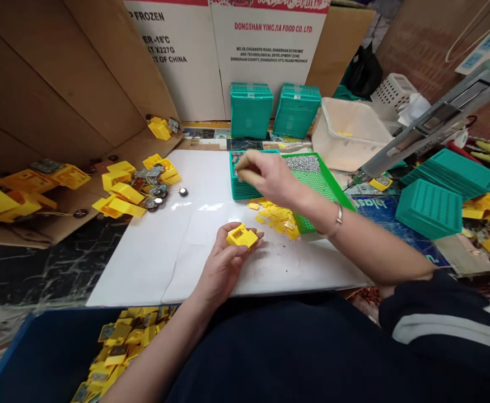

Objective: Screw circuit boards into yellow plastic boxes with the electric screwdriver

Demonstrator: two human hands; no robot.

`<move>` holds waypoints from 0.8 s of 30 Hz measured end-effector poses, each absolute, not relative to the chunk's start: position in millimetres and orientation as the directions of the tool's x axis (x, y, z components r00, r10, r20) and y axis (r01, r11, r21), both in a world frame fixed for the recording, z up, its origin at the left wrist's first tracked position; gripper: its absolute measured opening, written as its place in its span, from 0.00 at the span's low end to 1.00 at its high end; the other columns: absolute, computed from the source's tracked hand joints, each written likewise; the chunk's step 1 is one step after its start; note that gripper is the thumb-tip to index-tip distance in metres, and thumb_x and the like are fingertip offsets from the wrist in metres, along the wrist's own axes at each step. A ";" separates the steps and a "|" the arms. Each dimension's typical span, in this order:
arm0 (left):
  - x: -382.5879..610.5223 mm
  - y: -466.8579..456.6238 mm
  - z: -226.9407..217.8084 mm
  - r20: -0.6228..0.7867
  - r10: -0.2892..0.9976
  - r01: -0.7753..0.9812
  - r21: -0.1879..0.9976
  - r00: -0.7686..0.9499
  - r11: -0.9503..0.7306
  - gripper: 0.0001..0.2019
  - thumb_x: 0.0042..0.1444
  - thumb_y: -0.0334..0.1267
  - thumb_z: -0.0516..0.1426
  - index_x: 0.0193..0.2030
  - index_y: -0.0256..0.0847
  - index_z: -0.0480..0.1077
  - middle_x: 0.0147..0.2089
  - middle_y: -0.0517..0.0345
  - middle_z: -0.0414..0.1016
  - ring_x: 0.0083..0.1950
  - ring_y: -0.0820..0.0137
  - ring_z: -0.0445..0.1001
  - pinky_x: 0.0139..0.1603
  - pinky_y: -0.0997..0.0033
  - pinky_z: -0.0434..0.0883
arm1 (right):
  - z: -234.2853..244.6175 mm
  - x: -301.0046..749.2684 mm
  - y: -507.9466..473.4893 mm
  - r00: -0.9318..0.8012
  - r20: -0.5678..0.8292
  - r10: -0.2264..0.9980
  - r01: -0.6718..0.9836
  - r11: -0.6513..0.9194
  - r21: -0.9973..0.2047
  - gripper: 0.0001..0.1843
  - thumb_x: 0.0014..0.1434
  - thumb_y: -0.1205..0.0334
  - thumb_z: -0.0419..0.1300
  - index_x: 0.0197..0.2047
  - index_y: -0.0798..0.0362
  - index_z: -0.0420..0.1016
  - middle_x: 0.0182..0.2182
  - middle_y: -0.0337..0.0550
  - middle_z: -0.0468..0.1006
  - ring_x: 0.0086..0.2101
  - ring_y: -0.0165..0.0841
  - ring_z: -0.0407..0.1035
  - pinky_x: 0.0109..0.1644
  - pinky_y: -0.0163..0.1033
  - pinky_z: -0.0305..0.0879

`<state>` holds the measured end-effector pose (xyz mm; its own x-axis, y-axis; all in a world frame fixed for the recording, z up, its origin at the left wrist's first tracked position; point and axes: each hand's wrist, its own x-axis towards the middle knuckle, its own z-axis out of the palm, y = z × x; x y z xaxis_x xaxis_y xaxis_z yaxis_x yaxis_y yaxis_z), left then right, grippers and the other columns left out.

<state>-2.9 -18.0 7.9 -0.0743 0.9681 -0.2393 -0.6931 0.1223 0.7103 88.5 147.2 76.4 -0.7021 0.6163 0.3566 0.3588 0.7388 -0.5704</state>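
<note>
My left hand (223,263) is closed on a small yellow plastic case (242,235), held just above the white sheet (152,246). My right hand (265,174) reaches forward over the teal tray (239,190), fingers pinched together; what they hold, if anything, is too small to make out. A bracelet sits on that wrist. Between the hands lies a heap of small yellow plastic pieces (276,217). A green tray (326,184) holding a patch of tiny metal screws (302,163) lies under my right forearm.
Yellow cases with round parts (138,187) lie at the sheet's left; more fill a blue bin (38,352) at bottom left. Two stacks of teal trays (251,109) stand behind, a white tub (349,131) and a hanging electric screwdriver (429,123) to the right. Cardboard walls the left.
</note>
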 end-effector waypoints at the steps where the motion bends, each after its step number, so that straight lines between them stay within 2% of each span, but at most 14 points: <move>1: -0.7 -18.0 7.0 -0.224 0.969 -0.689 0.718 -0.099 0.096 0.20 0.48 0.24 0.57 0.48 0.44 0.62 0.44 0.57 0.76 0.53 0.64 0.76 0.63 0.56 0.64 | 70.5 94.9 128.8 -0.696 0.331 0.637 0.280 0.666 -0.692 0.05 0.61 0.66 0.55 0.36 0.54 0.72 0.33 0.39 0.78 0.34 0.29 0.70 0.40 0.36 0.64; 2: 1.6 -17.9 6.2 -0.210 0.970 -0.683 0.727 -0.124 0.070 0.21 0.48 0.25 0.58 0.48 0.45 0.62 0.45 0.58 0.76 0.53 0.66 0.75 0.62 0.59 0.64 | 63.5 100.9 110.9 -0.687 0.310 0.657 0.220 0.594 -0.774 0.04 0.60 0.65 0.56 0.35 0.53 0.72 0.32 0.38 0.78 0.33 0.28 0.70 0.39 0.35 0.64; 4: 6.4 -17.6 5.0 -0.188 0.968 -0.662 0.749 -0.165 0.032 0.21 0.47 0.26 0.58 0.48 0.46 0.62 0.47 0.61 0.74 0.53 0.70 0.73 0.60 0.64 0.65 | 47.8 110.1 80.8 -0.667 0.276 0.692 0.175 0.505 -0.845 0.04 0.60 0.65 0.57 0.35 0.53 0.73 0.31 0.37 0.78 0.33 0.27 0.70 0.39 0.35 0.65; 9: 16.5 -18.2 4.7 -0.190 0.964 -0.623 0.781 -0.184 0.035 0.21 0.47 0.27 0.58 0.48 0.47 0.62 0.45 0.62 0.73 0.51 0.71 0.71 0.55 0.70 0.66 | 20.2 119.2 56.7 -0.603 0.289 0.744 0.235 0.512 -0.826 0.05 0.59 0.64 0.58 0.37 0.51 0.76 0.34 0.39 0.78 0.34 0.28 0.69 0.41 0.37 0.64; 12: 18.2 -18.7 4.1 -0.178 0.968 -0.623 0.782 -0.176 0.031 0.21 0.48 0.26 0.57 0.49 0.46 0.62 0.49 0.60 0.73 0.53 0.70 0.70 0.56 0.70 0.65 | 19.1 123.8 64.5 -0.585 0.226 0.779 0.209 0.414 -0.886 0.04 0.58 0.64 0.59 0.36 0.52 0.75 0.33 0.38 0.76 0.35 0.28 0.69 0.41 0.36 0.65; 16: 15.9 -19.8 -0.7 -0.126 0.981 -0.553 0.833 -0.147 0.024 0.22 0.49 0.26 0.57 0.51 0.46 0.61 0.50 0.59 0.72 0.55 0.68 0.70 0.58 0.69 0.63 | 24.4 130.7 74.9 -0.688 0.122 0.716 0.222 0.367 -0.904 0.02 0.52 0.64 0.63 0.31 0.53 0.74 0.32 0.37 0.71 0.33 0.27 0.65 0.37 0.35 0.62; 20: 11.4 -19.1 -4.0 -0.115 0.987 -0.507 0.861 -0.115 0.041 0.22 0.49 0.26 0.57 0.51 0.46 0.62 0.51 0.60 0.71 0.56 0.68 0.69 0.58 0.68 0.63 | 30.5 133.5 77.8 -0.739 0.018 0.674 0.279 0.329 -0.902 0.09 0.49 0.63 0.66 0.31 0.53 0.69 0.29 0.34 0.68 0.30 0.26 0.62 0.34 0.34 0.60; 22: 8.9 -16.8 -2.8 -0.140 0.984 -0.566 0.823 -0.113 0.052 0.19 0.51 0.27 0.57 0.49 0.46 0.64 0.51 0.59 0.72 0.56 0.68 0.70 0.59 0.65 0.65 | 36.6 131.5 80.4 -0.742 0.042 0.669 0.254 0.338 -0.906 0.10 0.50 0.60 0.65 0.32 0.53 0.69 0.30 0.35 0.69 0.29 0.25 0.62 0.33 0.34 0.61; 24: 6.5 -14.0 -0.7 -0.175 0.977 -0.621 0.781 -0.120 0.064 0.14 0.54 0.32 0.58 0.47 0.44 0.65 0.49 0.57 0.74 0.54 0.66 0.73 0.59 0.60 0.67 | 45.8 126.2 88.6 -0.682 0.173 0.711 0.237 0.438 -0.867 0.07 0.54 0.60 0.63 0.34 0.53 0.70 0.33 0.38 0.72 0.30 0.26 0.64 0.35 0.35 0.63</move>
